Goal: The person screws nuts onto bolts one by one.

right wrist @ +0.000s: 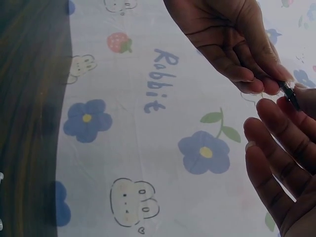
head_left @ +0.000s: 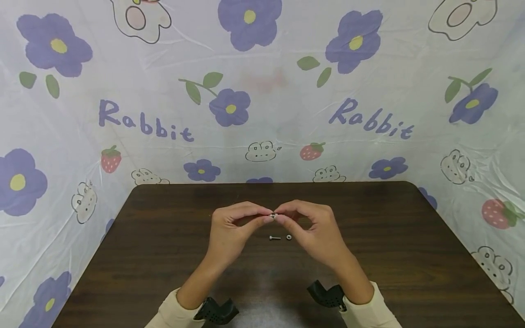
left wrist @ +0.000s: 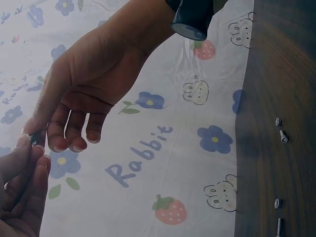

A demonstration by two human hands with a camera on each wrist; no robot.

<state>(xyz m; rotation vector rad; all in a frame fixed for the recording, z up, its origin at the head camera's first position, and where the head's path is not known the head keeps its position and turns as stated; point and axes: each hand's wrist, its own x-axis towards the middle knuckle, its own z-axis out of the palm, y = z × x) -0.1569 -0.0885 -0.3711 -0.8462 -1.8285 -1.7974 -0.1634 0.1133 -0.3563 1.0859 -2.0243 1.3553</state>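
In the head view my left hand (head_left: 229, 232) and right hand (head_left: 317, 228) meet above the table, thumb and fingertips of each pinching one small metal bolt (head_left: 273, 215). Up close in the right wrist view the bolt (right wrist: 290, 96) looks short and dark with silvery bands; fingers cover its ends, so I cannot tell whether a nut is on it. The lower fingers of my right hand (right wrist: 281, 153) are spread and loosely bent. Just below the hands, a loose bolt (head_left: 275, 238) lies beside a nut (head_left: 289, 237) on the table.
The dark wooden table (head_left: 164, 255) ends at a white printed cloth (head_left: 262, 127) hung around its back and sides. Another nut (left wrist: 278, 121) and bolt (left wrist: 283, 137) lie on it in the left wrist view. Both wrists carry black camera mounts (head_left: 326, 294).
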